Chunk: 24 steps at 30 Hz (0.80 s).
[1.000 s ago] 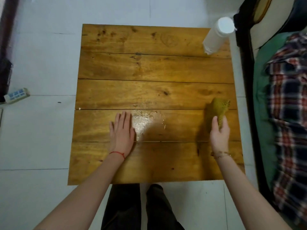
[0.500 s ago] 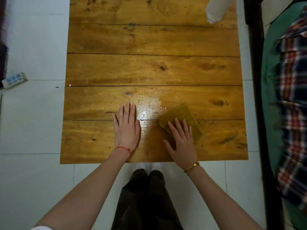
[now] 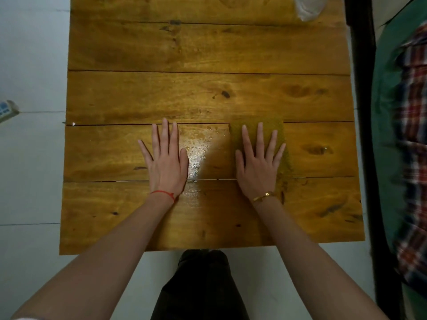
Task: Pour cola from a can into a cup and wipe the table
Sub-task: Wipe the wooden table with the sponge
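Observation:
A wet, shiny patch of liquid lies on the wooden plank table, near its front middle. My left hand rests flat on the wood just left of the patch, fingers spread, holding nothing. My right hand presses flat on a yellow-green cloth at the right edge of the wet patch. The cloth sticks out past my fingertips and along the right side of my hand. No can or cup is in view.
The bottom of a white plastic container stands at the table's far right corner. A dark bed frame with plaid fabric runs along the right side. A power strip lies on the tiled floor to the left.
My right hand brought the cloth from the table's right edge in to the wet patch and laid it flat. My left hand stayed put. The view dipped towards the table's front.

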Each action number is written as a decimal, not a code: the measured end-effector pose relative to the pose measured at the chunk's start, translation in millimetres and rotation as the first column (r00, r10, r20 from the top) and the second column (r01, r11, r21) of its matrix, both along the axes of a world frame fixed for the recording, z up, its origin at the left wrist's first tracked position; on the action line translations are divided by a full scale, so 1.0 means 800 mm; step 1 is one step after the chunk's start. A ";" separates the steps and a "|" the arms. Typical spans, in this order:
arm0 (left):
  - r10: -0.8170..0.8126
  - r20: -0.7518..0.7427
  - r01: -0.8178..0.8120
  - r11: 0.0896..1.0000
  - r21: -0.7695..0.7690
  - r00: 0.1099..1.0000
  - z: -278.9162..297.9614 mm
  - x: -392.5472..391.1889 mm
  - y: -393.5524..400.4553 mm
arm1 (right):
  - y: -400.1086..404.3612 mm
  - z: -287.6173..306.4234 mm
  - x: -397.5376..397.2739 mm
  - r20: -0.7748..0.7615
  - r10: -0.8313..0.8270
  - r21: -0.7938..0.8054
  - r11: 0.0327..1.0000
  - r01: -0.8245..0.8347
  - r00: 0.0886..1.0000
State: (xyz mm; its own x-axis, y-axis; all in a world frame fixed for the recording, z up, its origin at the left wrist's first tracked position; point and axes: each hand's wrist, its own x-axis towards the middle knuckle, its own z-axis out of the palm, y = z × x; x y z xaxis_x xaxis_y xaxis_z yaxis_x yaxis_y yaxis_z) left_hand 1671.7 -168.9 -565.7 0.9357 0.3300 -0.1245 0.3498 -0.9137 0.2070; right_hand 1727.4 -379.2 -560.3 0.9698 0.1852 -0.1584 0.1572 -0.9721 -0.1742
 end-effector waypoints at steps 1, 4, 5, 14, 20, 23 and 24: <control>0.000 0.004 0.000 1.000 0.003 1.000 -0.001 0.002 0.001 | 0.013 -0.001 0.004 0.011 0.007 0.000 1.000 -0.007 1.000; 0.002 0.014 -0.002 1.000 0.001 1.000 0.000 0.002 0.000 | 0.036 -0.003 -0.008 0.026 0.164 0.001 0.986 -0.164 0.986; 0.000 0.015 0.000 1.000 -0.002 1.000 0.001 0.001 0.000 | 0.034 -0.004 -0.015 0.024 0.217 0.007 0.976 -0.217 0.976; -0.029 -0.017 0.030 0.998 0.057 0.999 0.007 0.019 0.079 | 0.034 0.000 0.070 -0.011 -0.005 -0.005 1.000 0.005 1.000; -0.020 0.002 0.020 0.999 0.025 1.000 -0.002 0.026 0.088 | 0.082 -0.004 0.028 0.006 0.147 0.016 0.989 -0.147 0.989; -0.015 0.010 0.015 1.000 0.007 1.000 -0.001 0.027 0.089 | 0.066 0.000 -0.003 -0.011 0.304 0.018 0.953 -0.304 0.953; -0.015 0.011 0.015 1.000 0.003 1.000 0.000 0.027 0.088 | 0.058 0.002 -0.001 -0.025 0.320 0.007 0.947 -0.320 0.947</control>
